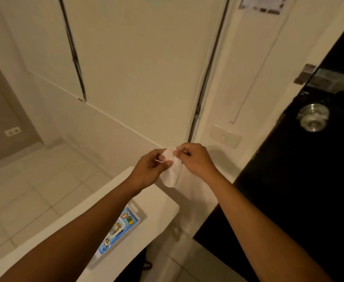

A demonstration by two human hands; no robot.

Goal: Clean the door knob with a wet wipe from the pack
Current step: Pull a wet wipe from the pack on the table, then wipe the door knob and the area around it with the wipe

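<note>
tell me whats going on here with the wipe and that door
A person holds a white wet wipe between both hands, the left hand and the right hand pinching its top as if unfolding it. The wipe pack lies on the white table below. The metal door knob on the dark door to the right is untouched so far.

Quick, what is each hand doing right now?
Left hand: closed, pinching the white wet wipe along its left side.
Right hand: closed, pinching the top of the same wipe.
</note>
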